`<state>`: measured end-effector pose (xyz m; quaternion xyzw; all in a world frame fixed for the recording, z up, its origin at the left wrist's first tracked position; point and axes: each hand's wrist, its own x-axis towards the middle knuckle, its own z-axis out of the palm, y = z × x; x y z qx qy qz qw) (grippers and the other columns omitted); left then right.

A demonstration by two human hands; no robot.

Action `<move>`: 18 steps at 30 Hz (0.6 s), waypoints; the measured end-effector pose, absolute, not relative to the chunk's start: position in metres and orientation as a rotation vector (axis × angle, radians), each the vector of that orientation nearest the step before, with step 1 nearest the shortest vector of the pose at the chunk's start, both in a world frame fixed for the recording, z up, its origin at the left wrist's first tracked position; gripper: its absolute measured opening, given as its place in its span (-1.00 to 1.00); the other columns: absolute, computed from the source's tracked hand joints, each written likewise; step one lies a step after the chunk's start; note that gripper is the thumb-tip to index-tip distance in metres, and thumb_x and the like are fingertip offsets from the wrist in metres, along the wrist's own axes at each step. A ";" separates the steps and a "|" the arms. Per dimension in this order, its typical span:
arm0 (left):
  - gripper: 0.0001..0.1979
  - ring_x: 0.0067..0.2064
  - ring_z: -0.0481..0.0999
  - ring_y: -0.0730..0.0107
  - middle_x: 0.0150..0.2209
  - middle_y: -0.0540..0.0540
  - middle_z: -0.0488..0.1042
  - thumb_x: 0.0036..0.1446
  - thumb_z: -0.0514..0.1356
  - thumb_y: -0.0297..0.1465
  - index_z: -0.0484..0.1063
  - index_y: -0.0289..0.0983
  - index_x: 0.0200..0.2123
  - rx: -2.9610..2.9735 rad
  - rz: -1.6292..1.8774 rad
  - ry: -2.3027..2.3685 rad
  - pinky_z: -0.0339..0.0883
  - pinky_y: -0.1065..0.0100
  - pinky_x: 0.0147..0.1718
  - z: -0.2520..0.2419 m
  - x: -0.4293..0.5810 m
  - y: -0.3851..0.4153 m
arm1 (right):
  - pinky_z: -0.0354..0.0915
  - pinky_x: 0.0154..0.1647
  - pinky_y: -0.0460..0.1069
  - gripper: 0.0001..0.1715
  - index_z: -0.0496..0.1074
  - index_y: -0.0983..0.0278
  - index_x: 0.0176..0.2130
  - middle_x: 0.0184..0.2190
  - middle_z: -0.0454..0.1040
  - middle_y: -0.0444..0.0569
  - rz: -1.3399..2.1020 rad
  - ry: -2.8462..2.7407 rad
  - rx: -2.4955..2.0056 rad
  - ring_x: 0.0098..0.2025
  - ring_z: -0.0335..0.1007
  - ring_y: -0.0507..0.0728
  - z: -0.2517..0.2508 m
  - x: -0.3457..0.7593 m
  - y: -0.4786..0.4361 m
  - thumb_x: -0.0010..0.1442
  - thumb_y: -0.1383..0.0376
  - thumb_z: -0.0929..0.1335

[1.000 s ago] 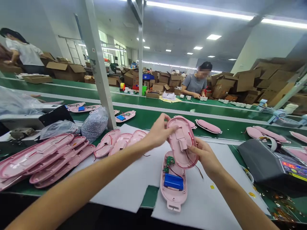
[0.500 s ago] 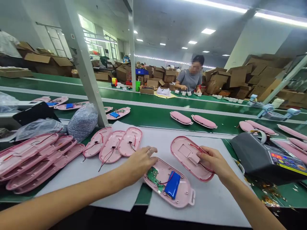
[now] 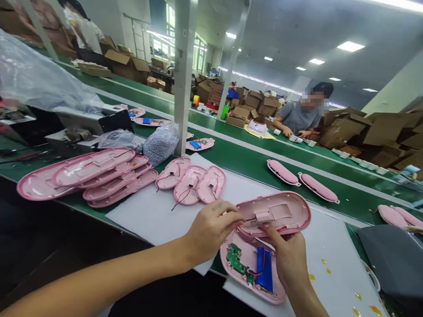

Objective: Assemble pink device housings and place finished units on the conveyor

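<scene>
My right hand [image 3: 292,257] grips a pink plastic cover [image 3: 299,211] by its near edge, thumb on the inner face. The cover is tilted, its hollow side towards me, showing a raised box and wires. My left hand [image 3: 214,231] is closed in a pinch at the cover's left end, on a thin dark wire [image 3: 250,219] that runs from the raised box. Below the cover lies a matching pink shell [image 3: 244,237] with a green circuit board [image 3: 236,257] and a blue battery [image 3: 264,268]. My right hand and the cover hide part of this shell.
Several pink covers with loose wires [image 3: 190,185] lie on white sheeting [image 3: 152,213]; more are stacked at left [image 3: 109,176]. Pink padded pieces [image 3: 284,171] lie on the green belt. A dark machine [image 3: 390,255] stands at right, near yellow scraps [image 3: 312,276]. A co-worker [image 3: 302,114] sits opposite.
My right hand has brought the cover left over the shell and turned it. My left hand has left the shell's edge and pinches at the cover's wire. The view has swung left.
</scene>
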<state>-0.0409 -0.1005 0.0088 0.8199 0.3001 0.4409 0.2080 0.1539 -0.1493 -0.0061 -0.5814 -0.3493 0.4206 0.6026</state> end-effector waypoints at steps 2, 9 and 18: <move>-0.83 -0.12 0.42 0.28 -0.14 -0.17 0.45 0.25 0.14 -0.39 0.54 -0.23 -0.22 2.373 1.384 0.898 0.38 0.23 -0.17 0.008 -0.038 -0.099 | 0.44 -0.16 0.11 -0.51 0.46 0.37 -0.13 -0.29 0.56 0.05 0.885 -0.840 -1.355 -0.16 0.48 0.27 -0.009 0.149 -0.156 -0.07 0.22 0.51; -0.87 -0.04 0.48 0.31 0.05 -0.19 0.37 0.21 0.18 -0.46 0.55 -0.25 -0.26 2.279 1.455 0.653 0.47 0.28 -0.11 0.005 -0.026 -0.088 | 0.45 -0.12 0.20 -0.39 0.40 0.35 -0.01 -0.22 0.54 0.06 0.749 -0.735 -1.211 -0.17 0.48 0.24 -0.005 0.136 -0.161 -0.06 0.24 0.50; -0.81 -0.36 0.56 0.45 -0.20 -0.08 0.54 0.05 0.32 -0.43 0.40 -0.25 -0.25 1.535 1.283 0.766 0.43 0.48 -0.45 -0.003 -0.014 -0.088 | 0.49 -0.25 0.13 -0.27 0.39 0.29 0.04 -0.20 0.55 0.06 0.919 -0.630 -1.184 -0.14 0.49 0.28 -0.004 0.133 -0.162 -0.16 0.29 0.53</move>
